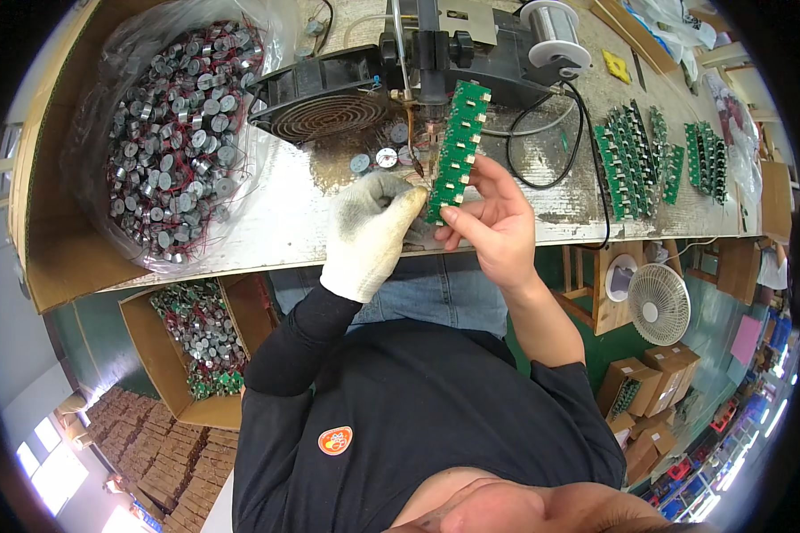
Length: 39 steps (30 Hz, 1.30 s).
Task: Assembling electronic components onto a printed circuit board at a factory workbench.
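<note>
My bare right hand point(496, 218) grips the lower end of a long green circuit board panel point(462, 142), with white connectors along its edge. The panel stands almost upright in view, in front of the soldering machine point(433, 67). My left hand point(372, 229), in a white work glove, is closed in a pinch right beside the panel's left edge, just below the machine's soldering tip point(417, 164). Whatever sits between its fingertips is too small or hidden to name. Several small round metal motors point(386, 158) lie on the bench just beyond the glove.
A plastic-lined cardboard box of wired motors point(182, 142) stands on the left. A black fan point(324, 98) and a solder wire spool point(553, 34) flank the machine. Rows of green boards point(627, 164) lie right, past a black cable point(587, 133). Below the bench is another carton point(164, 360).
</note>
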Available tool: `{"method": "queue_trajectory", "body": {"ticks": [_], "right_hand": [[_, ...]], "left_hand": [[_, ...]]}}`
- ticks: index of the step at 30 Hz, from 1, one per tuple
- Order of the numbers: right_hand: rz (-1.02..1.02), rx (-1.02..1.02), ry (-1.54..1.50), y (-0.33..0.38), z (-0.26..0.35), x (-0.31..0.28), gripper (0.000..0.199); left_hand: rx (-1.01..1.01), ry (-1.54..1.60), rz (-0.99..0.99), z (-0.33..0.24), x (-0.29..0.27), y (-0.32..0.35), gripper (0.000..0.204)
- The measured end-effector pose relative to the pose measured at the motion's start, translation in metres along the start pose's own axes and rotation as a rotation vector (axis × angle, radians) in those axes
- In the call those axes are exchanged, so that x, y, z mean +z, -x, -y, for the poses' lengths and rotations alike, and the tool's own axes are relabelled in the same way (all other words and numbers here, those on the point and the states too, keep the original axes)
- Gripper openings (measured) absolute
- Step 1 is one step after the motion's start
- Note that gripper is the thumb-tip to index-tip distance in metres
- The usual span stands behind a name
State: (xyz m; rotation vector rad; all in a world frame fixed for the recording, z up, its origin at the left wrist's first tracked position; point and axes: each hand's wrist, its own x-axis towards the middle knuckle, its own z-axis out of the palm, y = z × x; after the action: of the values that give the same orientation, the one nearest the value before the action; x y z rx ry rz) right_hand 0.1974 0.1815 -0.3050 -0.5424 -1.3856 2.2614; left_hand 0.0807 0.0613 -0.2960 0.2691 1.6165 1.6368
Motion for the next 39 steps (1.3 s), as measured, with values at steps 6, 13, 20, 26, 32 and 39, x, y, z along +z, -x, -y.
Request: {"method": "queue_trajectory", "body": {"ticks": [6, 13, 20, 26, 32, 39], "right_hand": [[0.000, -0.004, 0.027, 0.001, 0.005, 0.002, 0.058], [-0.006, 0.003, 0.033, 0.001, -0.002, -0.001, 0.058], [-0.022, 0.033, 0.006, -0.001, -0.002, 0.005, 0.058], [-0.050, -0.014, 0.090, -0.002, -0.007, -0.014, 0.059], [-0.044, -0.029, 0.091, -0.002, -0.008, -0.013, 0.058], [-0.030, -0.052, 0.119, -0.004, -0.010, -0.011, 0.058]], "left_hand": [[0.078, -0.093, -0.051, -0.003, 0.003, 0.002, 0.016], [0.052, -0.031, -0.045, 0.003, 0.003, 0.003, 0.015], [0.135, -0.127, -0.004, -0.010, -0.005, 0.011, 0.021], [0.474, -0.529, -0.251, -0.003, -0.048, 0.027, 0.026], [0.570, -0.547, -0.936, -0.002, -0.112, 0.035, 0.019], [0.649, -0.724, -1.143, -0.028, -0.144, 0.046, 0.024]]}}
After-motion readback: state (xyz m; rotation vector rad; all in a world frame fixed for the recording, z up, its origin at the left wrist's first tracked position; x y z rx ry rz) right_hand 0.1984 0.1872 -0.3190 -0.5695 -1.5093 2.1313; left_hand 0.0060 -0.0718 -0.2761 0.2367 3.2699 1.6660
